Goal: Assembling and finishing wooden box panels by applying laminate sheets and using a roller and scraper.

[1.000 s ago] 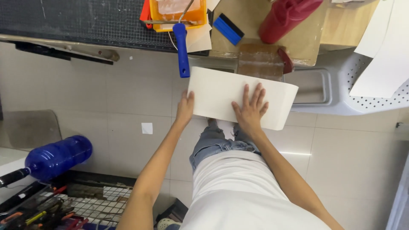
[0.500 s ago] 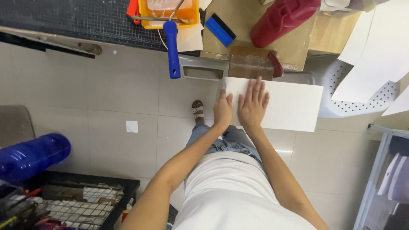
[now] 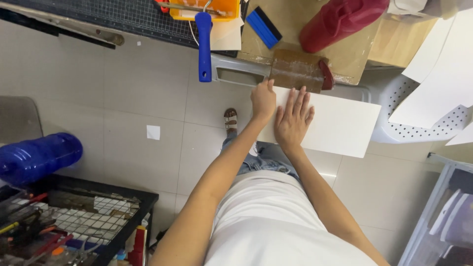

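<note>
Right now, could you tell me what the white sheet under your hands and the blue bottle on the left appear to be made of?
The white sheet looks like stiff card or thin board, matte: flat, sharp-edged, no sag past the hands. It could be foam board; its thickness is hard to tell. The blue bottle looks like translucent glossy plastic, with bright highlights and ribbed rings.
</note>
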